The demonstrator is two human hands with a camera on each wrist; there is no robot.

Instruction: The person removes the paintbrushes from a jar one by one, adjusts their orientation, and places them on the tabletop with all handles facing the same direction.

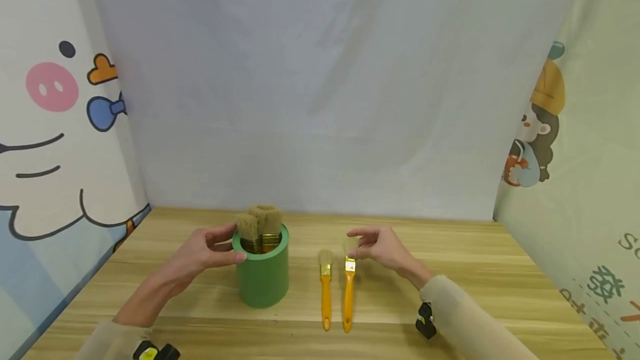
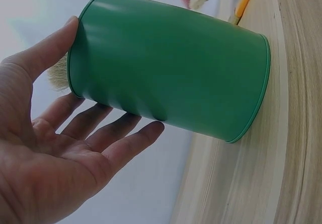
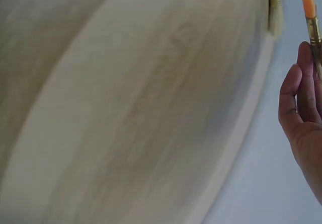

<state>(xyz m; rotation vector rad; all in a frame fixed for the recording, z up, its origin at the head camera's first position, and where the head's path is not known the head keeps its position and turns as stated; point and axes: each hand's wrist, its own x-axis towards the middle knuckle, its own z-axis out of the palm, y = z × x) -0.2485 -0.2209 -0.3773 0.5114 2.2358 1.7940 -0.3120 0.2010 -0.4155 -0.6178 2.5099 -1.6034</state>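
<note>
Clock centred on the worktop between the slim brush and the long brush; 12 pointed away from me. The green pot stood upright at 9 o'clock, my left grip curled round its rim from the pot's 10 o'clock side, thumb on the near lip.

Done, by my judgement: the potted brushes stood inside, bristles up; overlap prevented a count.

Left: two brushes outside the pot, bristles toward 12, handles toward 6. The slim brush lay untouched. My right grip, toward 1 o'clock, was closed about the long brush's bristles, apparently a pinch; that end looked slightly raised, though I could not be certain. Judged well advanced, not finished.
</note>
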